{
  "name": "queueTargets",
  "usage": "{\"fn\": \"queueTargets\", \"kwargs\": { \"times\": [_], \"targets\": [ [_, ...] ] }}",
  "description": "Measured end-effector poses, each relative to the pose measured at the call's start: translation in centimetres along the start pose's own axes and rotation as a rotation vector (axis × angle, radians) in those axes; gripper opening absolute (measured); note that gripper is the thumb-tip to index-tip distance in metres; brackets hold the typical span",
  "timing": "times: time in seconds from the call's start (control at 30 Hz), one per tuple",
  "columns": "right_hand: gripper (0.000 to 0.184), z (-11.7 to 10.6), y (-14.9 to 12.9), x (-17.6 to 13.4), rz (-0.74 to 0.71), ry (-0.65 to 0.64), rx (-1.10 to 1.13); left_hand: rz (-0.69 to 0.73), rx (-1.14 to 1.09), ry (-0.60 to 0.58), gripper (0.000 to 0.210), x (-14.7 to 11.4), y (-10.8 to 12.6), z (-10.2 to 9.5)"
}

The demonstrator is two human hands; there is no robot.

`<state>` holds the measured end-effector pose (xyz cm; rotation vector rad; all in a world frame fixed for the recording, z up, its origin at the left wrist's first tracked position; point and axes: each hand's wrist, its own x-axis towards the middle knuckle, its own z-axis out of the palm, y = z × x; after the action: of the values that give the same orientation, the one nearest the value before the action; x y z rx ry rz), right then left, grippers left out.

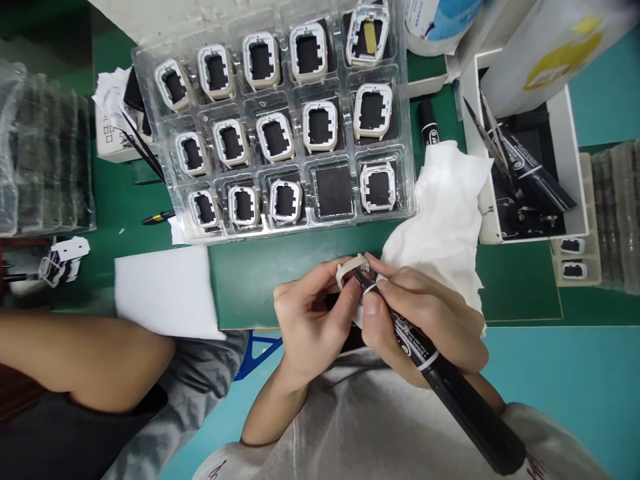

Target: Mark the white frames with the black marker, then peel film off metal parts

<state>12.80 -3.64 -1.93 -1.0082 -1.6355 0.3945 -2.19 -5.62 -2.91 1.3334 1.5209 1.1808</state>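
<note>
My left hand [315, 313] pinches a small cream watch case [351, 265] above the front edge of the green table. Gripped in my right hand [425, 313] is a black marker pen [440, 380], its tip inside or against the case; exact contact is hard to see. A finger of the right hand also appears to touch the case's right side. Beyond my hands lies a clear plastic tray [235, 233] holding rows of similar white-and-cream cases. One tray pocket [334, 191] in the front row holds no case.
White cloth [440, 200] lies right of the tray, beside a black marker [428, 123]. A white box [575, 147] holds tweezers, a marker and a bottle. Left are a white pad [167, 287] and stacked clear trays [40, 153]. Another person's arm [85, 353] rests at left.
</note>
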Motion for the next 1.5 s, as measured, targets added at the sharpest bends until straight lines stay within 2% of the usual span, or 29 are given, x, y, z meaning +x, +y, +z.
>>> {"fn": "queueTargets", "kwargs": {
  "times": [0.4,0.6,0.83,1.07,1.23,1.5],
  "targets": [
    [0.024,0.03,0.14,-0.28,0.004,0.013,0.000,-0.093,-0.070,0.014,0.018,0.19,0.09,0.31],
    [0.024,0.07,0.06,-0.41,0.024,-0.002,-0.005,-0.035,-0.065,0.022,0.016,-0.01,-0.03,0.30],
    [0.023,0.10,0.04,-0.24,-0.014,0.020,-0.009,-0.039,-0.047,0.021,0.015,-0.02,-0.03,0.31],
    [0.026,0.22,-0.12,-0.44,0.067,0.055,0.011,-0.038,-0.043,0.030,0.015,-0.04,0.01,0.35],
    [0.025,0.32,-0.16,-0.30,0.045,0.060,0.019,-0.032,-0.032,0.039,0.018,-0.13,-0.14,0.36],
    [0.024,0.29,-0.13,-0.30,0.033,0.053,-0.004,0.056,0.054,0.035,0.013,-0.06,-0.14,0.03]
  ]
}}
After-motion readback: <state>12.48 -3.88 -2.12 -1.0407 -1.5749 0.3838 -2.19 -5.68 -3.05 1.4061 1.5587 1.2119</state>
